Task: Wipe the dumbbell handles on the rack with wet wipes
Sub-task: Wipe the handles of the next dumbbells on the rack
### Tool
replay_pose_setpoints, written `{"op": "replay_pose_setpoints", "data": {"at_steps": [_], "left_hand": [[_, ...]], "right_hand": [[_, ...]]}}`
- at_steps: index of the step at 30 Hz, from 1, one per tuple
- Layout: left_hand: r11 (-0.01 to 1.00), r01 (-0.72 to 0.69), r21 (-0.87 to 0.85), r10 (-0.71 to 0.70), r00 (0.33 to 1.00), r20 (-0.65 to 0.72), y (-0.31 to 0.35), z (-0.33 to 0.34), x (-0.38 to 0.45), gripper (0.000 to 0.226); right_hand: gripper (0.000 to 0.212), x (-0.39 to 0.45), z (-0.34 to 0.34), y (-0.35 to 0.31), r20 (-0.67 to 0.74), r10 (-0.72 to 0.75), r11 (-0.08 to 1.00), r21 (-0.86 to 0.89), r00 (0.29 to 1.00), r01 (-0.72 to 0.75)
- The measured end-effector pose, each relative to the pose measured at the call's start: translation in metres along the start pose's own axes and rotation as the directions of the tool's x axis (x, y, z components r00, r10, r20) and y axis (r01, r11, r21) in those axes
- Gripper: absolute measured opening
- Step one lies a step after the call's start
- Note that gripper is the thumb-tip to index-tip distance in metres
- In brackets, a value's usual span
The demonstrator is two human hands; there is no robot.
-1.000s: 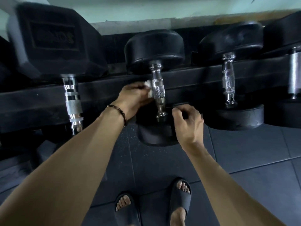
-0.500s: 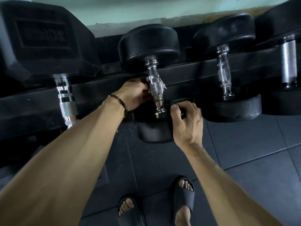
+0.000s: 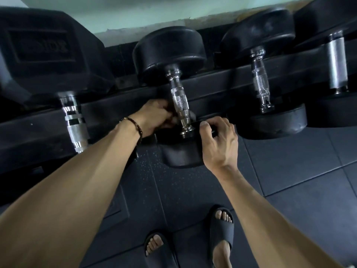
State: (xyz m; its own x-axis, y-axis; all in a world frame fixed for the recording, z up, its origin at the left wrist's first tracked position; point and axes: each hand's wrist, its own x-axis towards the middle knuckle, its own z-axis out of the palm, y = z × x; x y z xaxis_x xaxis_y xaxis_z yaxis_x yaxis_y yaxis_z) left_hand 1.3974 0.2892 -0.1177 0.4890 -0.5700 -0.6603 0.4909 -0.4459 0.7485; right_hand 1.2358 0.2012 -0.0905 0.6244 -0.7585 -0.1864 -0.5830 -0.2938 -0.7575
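Floor (image 3: 289,167) is laid with dark rubber tiles, seams visible, pale speckling under the rack. A pale green wall (image 3: 135,14) with a chipped lower edge is seen behind. Black slides (image 3: 222,229) are worn on both feet at the bottom edge.

Rack (image 3: 119,105) is a black steel rail run left to right, dumbbells laid across it. Centre dumbbell (image 3: 170,53): round black rubber heads, chrome handle (image 3: 179,101) with knurled middle and smooth flared collars. Hex-head dumbbell (image 3: 48,55) is set at the rack's left end, banded chrome handle, moulded lettering too blurred to read. Another round-head dumbbell (image 3: 258,35) is set right of centre, and a thicker plain grey handle (image 3: 338,60) is seen at the rack's right end.

Left hand (image 3: 154,117), beaded bracelet (image 3: 135,125) on the wrist, is pressed against the left side of the centre handle near its lower end, fingers curled in toward the chrome. The wipe cannot be made out, so whether one is gripped there cannot be told.

Right hand (image 3: 218,144) is curled over the near head of the centre dumbbell at the rack's front edge, thumb on top, fingers hooked over its rim
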Motion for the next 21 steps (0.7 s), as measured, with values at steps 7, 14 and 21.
{"op": "replay_pose_setpoints", "data": {"at_steps": [7,14,21], "left_hand": [[0.972,-0.104,-0.212,0.041,0.958,-0.283,0.015,-0.003,-0.004,0.027],[0.985,-0.022,-0.172,-0.017,0.975,-0.222,0.001,0.003,-0.013,0.025],[0.975,-0.196,0.108,0.220,0.923,-0.317,0.018,0.008,-0.072,0.023]], "right_hand": [[0.045,-0.002,-0.002,-0.004,-0.004,0.006,1.000,-0.008,1.000,-0.006],[0.048,-0.001,-0.002,-0.004,-0.003,0.012,1.000,-0.002,1.000,-0.012],[0.044,-0.002,-0.012,-0.011,0.109,-0.016,0.998,-0.063,0.994,0.023]]}}
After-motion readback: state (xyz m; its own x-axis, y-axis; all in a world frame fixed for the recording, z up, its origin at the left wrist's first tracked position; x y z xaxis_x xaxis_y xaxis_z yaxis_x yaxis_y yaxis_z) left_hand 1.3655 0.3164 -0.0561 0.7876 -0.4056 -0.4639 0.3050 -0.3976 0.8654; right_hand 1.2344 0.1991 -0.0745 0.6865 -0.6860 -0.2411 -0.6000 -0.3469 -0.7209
